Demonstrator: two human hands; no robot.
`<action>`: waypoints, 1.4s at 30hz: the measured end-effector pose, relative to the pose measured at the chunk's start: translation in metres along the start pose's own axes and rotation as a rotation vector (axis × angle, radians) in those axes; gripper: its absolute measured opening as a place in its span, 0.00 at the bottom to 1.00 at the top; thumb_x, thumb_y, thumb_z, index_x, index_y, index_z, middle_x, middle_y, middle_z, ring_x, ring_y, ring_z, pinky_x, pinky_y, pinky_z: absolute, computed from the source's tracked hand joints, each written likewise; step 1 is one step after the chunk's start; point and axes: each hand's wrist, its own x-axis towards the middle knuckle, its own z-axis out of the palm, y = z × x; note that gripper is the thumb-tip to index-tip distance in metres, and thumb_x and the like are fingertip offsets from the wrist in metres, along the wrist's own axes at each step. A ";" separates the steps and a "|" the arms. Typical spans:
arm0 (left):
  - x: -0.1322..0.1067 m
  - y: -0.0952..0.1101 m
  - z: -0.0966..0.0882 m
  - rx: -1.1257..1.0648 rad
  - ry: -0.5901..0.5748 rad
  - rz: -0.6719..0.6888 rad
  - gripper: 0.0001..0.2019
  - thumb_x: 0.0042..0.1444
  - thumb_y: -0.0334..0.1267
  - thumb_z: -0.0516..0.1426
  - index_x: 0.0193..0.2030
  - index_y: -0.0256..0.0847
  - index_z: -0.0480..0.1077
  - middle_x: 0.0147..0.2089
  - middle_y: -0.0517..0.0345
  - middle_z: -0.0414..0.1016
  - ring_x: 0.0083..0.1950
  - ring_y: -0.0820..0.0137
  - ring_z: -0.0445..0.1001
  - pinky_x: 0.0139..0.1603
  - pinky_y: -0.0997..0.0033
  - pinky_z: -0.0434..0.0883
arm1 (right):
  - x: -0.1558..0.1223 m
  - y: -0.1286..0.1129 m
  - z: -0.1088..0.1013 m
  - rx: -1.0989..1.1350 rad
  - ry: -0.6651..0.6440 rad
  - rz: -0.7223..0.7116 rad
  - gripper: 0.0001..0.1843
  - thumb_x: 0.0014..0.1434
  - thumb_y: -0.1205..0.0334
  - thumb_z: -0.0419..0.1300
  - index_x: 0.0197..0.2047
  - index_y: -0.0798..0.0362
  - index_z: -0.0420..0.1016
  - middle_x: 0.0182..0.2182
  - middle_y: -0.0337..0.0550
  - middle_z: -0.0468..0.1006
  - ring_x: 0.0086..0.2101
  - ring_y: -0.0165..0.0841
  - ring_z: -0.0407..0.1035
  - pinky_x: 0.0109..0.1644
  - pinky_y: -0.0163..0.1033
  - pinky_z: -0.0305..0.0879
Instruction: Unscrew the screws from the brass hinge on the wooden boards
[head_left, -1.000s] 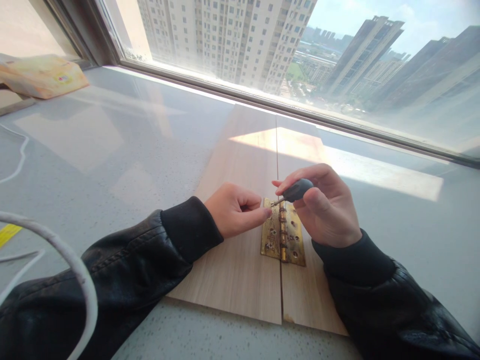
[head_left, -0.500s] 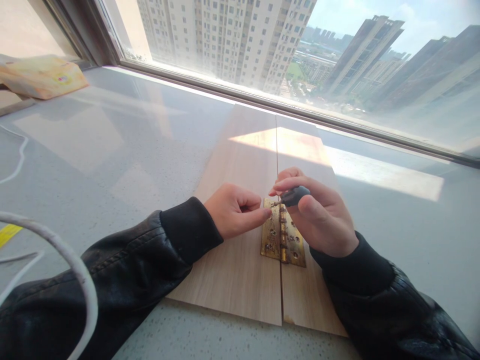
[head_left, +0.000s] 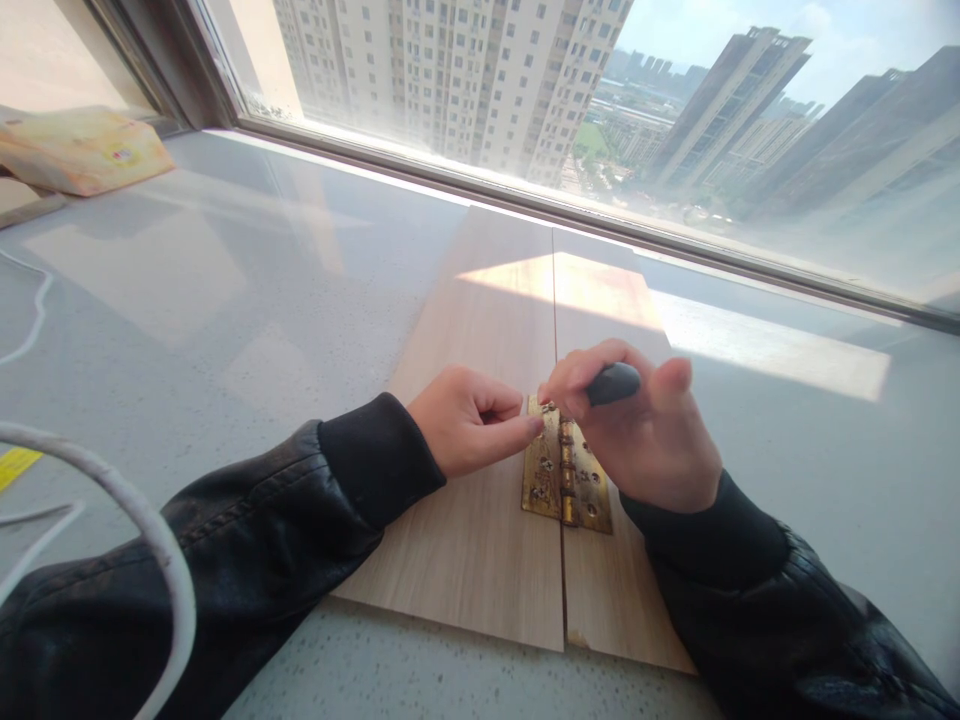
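Right hand (head_left: 649,430), bare, in black sleeve: shifted since half a second ago; thumb now raised well off the handle, fingertips curled in further over the hinge's top end.
Small dark-grey screwdriver with rounded bulb handle (head_left: 613,383): moved slightly right; metal shaft partly visible before, now hidden behind fingers.
Left hand (head_left: 476,425), bare, in black sleeve: unmoved.
Right grip: curled round the screwdriver handle with the fingers; thumb apart from it.
Left grip: fingers folded in, thumb stretched toward right hand; can't make out whether anything is pinched.
Worn brass-coloured rectangular metal hinge (head_left: 568,480): same spot as before, flat across the board seam. Upper end just below right fingertips; left thumb tip overlapping upper part of left leaf. Lower half in plain sight between both wrists.
Cross-head screws (head_left: 546,465): seated in left leaf, below left thumb tip.
Pale wood-grain boards (head_left: 465,560): side by side under the hinge, narrow gap between, resting on speckled light-grey counter (head_left: 300,670).
Thick white cable (head_left: 169,560): looped in front of left sleeve.
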 end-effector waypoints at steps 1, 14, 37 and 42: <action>0.000 0.000 0.000 -0.001 0.002 0.002 0.22 0.54 0.37 0.54 0.16 0.38 0.48 0.18 0.69 0.42 0.22 0.81 0.44 0.23 0.74 0.44 | 0.000 0.000 -0.001 -0.014 0.001 -0.007 0.20 0.61 0.42 0.51 0.34 0.49 0.74 0.26 0.39 0.67 0.32 0.35 0.65 0.38 0.44 0.62; 0.000 0.000 -0.001 0.009 0.002 0.000 0.21 0.54 0.37 0.54 0.15 0.38 0.48 0.18 0.70 0.42 0.21 0.81 0.44 0.23 0.74 0.44 | 0.002 0.002 -0.002 -0.026 0.084 -0.073 0.16 0.61 0.44 0.53 0.38 0.46 0.75 0.24 0.35 0.72 0.27 0.31 0.67 0.43 0.46 0.67; 0.001 0.000 -0.001 0.010 -0.012 -0.005 0.21 0.54 0.36 0.55 0.16 0.38 0.48 0.18 0.69 0.42 0.22 0.81 0.44 0.23 0.74 0.44 | 0.001 0.001 -0.004 0.025 -0.004 0.046 0.26 0.64 0.41 0.44 0.34 0.46 0.78 0.16 0.35 0.64 0.24 0.32 0.62 0.36 0.44 0.62; 0.000 0.000 -0.001 0.017 0.003 -0.004 0.21 0.54 0.37 0.55 0.15 0.38 0.48 0.18 0.70 0.42 0.22 0.81 0.44 0.23 0.74 0.45 | 0.003 -0.003 0.000 0.119 0.022 0.122 0.35 0.56 0.28 0.39 0.25 0.48 0.72 0.15 0.36 0.58 0.24 0.34 0.61 0.31 0.42 0.59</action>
